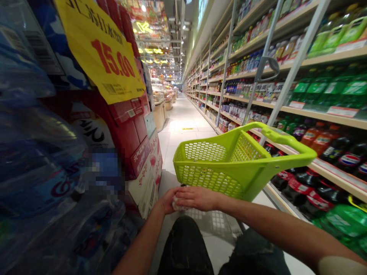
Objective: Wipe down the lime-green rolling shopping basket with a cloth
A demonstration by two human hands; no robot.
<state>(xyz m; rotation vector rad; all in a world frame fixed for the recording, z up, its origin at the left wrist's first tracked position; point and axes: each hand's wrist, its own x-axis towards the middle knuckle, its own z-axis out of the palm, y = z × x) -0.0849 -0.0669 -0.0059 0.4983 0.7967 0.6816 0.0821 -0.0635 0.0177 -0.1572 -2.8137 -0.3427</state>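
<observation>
Low in front of my knees, my left hand (168,201) curls round a small whitish, crumpled-looking thing (176,205); what it is I cannot make out. My right hand (199,198) lies over it from the other side, its fingers held together and pressed against it. Most of the thing is hidden between the two hands. Just beyond them stands a lime-green shopping cart (206,164) with a perforated basket, and its handle (289,143) points to the right. Neither hand is on the handle.
Shelves (321,160) of bottled drinks line the right side. Close on my left are stacked drink cartons (140,149), wrapped bottles (37,183) and a yellow price sign (103,49). A tiled aisle (179,110) runs ahead.
</observation>
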